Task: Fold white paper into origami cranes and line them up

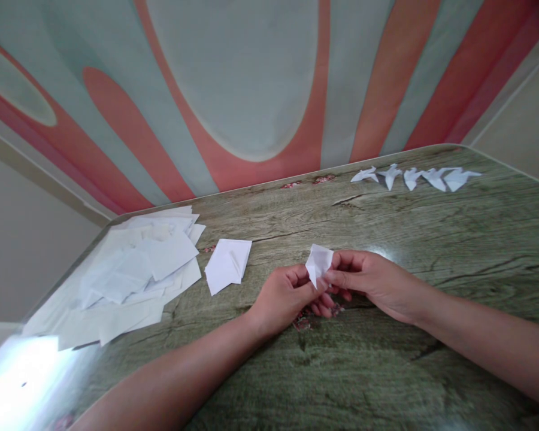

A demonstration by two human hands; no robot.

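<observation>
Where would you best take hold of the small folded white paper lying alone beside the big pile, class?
Pinch the small folded white paper at its near left corner, coming from the front: that corner juts free onto the wood-grain table, clear of the loose white paper pile.

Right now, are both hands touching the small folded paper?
Touching. The head view shows the left hand and right hand pinching the small folded paper between their fingertips, above the table.

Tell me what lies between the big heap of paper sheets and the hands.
Head view: a small folded white paper lies alone on the table, between the heap and the left hand.
</observation>
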